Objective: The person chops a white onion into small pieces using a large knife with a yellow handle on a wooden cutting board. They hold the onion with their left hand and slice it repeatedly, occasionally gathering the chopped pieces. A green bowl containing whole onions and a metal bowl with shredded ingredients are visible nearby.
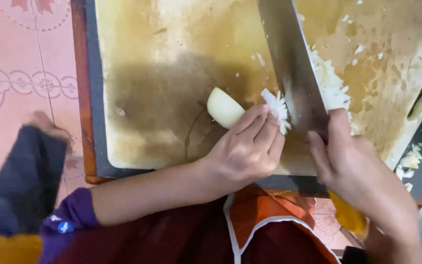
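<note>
Nearest the person, two bare hands work at the front edge of one stained cutting board [172, 44]. The right hand [355, 171] is closed around a single yellow knife handle [348, 217], its thumb and forefinger pinching the base of the blade. The left hand [245, 149] lies curled, fingertips tucked and pressed down on one peeled onion half [224, 107], gripping it against the board.

That onion half sits near the middle of the board, just beyond the left hand's fingers. Its long axis runs left to right, the rounded uncut end pointing left and the finely slit end [277, 105] fanning out against the blade on the right.

One broad cleaver blade [291, 63] runs away from the right hand, its long axis going from near to far and leaning slightly left, its tip out of view past the top edge.

Just beyond the blade, on its right, lies one pile of chopped onion [330, 83]. Small white bits are scattered further across the board, too many to count. To the far left, pink patterned floor tiles [20, 63] show.
</note>
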